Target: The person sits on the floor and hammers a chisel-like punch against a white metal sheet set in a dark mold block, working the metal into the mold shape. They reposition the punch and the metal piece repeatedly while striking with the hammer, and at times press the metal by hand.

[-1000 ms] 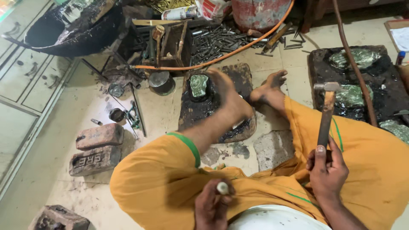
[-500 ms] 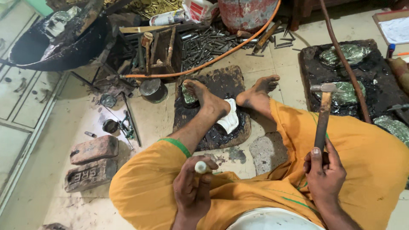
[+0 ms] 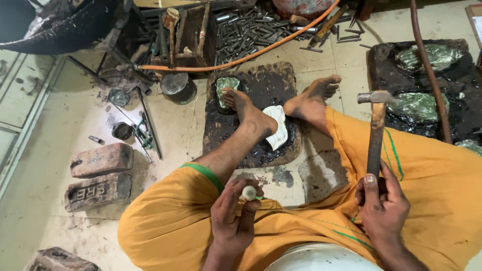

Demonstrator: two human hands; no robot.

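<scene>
My right hand [image 3: 382, 207] grips the wooden handle of a hammer [image 3: 376, 126], its metal head raised above my right leg. My left hand [image 3: 232, 218] is closed around a short metal punch [image 3: 249, 192] with a pale rounded top, held upright over my lap. I sit on the floor in an orange cloth with green trim. My left foot [image 3: 246, 109] rests on a dark pitch-covered block [image 3: 261, 111] beside a small greenish metal piece [image 3: 227, 85] and a white rag [image 3: 277, 126]. My right foot [image 3: 312, 99] lies at the block's right edge.
A second pitch block [image 3: 427, 85] with embossed greenish pieces lies at the right, crossed by a brown hose [image 3: 430, 75]. An orange hose [image 3: 251, 56], several loose punches [image 3: 251, 27], a tin can [image 3: 178, 88], two bricks [image 3: 100, 173] and a black pan [image 3: 60, 25] surround me.
My left hand has lifted the punch from low near my waist up over my lap. A white rag has appeared by my left foot. The hammer stays raised in my right hand.
</scene>
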